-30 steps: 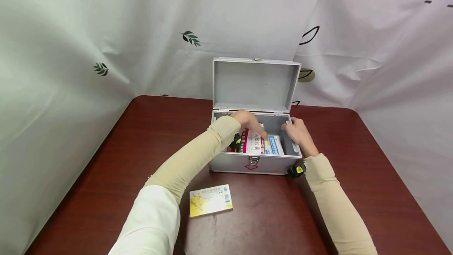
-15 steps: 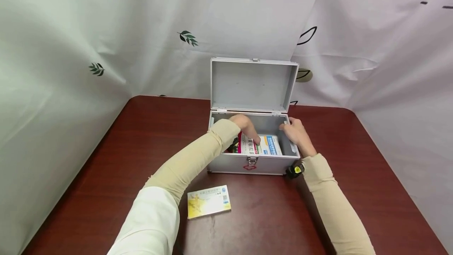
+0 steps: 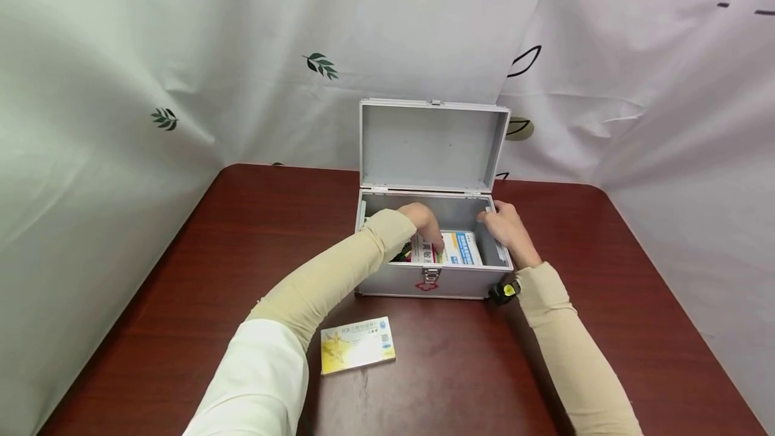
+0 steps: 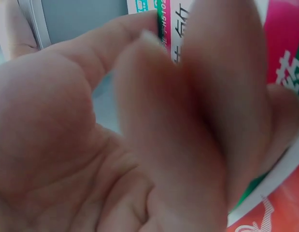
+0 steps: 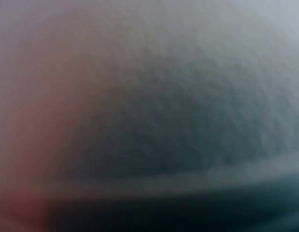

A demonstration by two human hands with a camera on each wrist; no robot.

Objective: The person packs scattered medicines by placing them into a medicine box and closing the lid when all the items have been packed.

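Observation:
An aluminium first-aid case (image 3: 393, 282) stands with its lid (image 3: 432, 147) raised. My left hand (image 3: 426, 223) reaches down into it and grips a white medicine box (image 3: 422, 251) with magenta and green bands. In the left wrist view, the thumb (image 4: 110, 41) lies along the near edge of that box, while curled fingers (image 4: 173, 125) cover much of it. A white-and-blue medicine box (image 3: 463, 248) lies to its right inside the case. My right hand (image 3: 507, 227) grips the case's right rim, thumb on the inside. The right wrist view is a blur of grey and skin.
On the reddish-brown table (image 3: 254, 241), a white-and-yellow medicine box (image 3: 357, 345) lies flat in front of the case. A red-orange surface (image 4: 272, 198) with white print shows under the held box. A pale curtain (image 3: 254, 52) hangs behind the table.
My left hand has shifted slightly left and lower inside the case, and the magenta-banded medicine box has moved left with it, uncovering more of the white-and-blue one. The right hand stays put.

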